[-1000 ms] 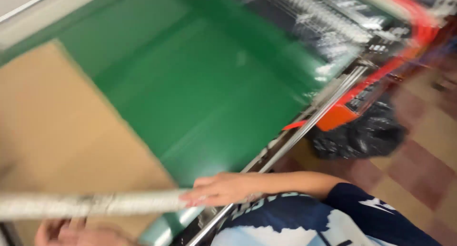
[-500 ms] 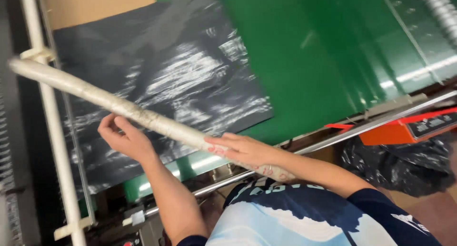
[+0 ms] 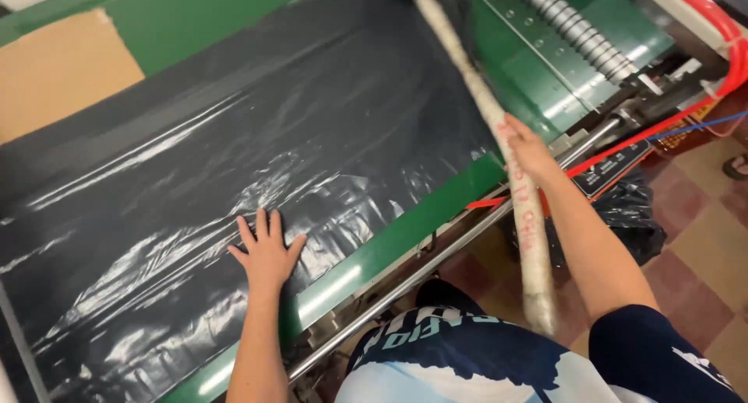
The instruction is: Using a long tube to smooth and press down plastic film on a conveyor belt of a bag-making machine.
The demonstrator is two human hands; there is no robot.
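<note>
**Flat palm on the film, long tube in our right grip**

At the far left we see a tan cardboard panel (image 3: 62,72) lying on the green desk (image 3: 393,243), touching the upper edge of the black plastic sheet (image 3: 234,161). The sheet spreads across most of the desk, shiny and lightly wrinkled, its long side running from lower left to upper right.

Our left hand (image 3: 266,251) rests on the sheet near its front edge, fingers apart and flat, palm down, clamped on nothing.

Moving right, the pale cardboard tube (image 3: 499,146) lies with its long axis from the far top of the desk down toward our body, crossing the right end of the sheet and overhanging the desk's front rail. Our right hand (image 3: 530,150) is closed around the tube about midway along it, so that grip is the nearer one; the left hand is well apart from the tube, to its left.

Further right are a ridged metal roller (image 3: 576,33), a red hose (image 3: 717,37) and a black bag (image 3: 635,220) on the tiled floor.
</note>
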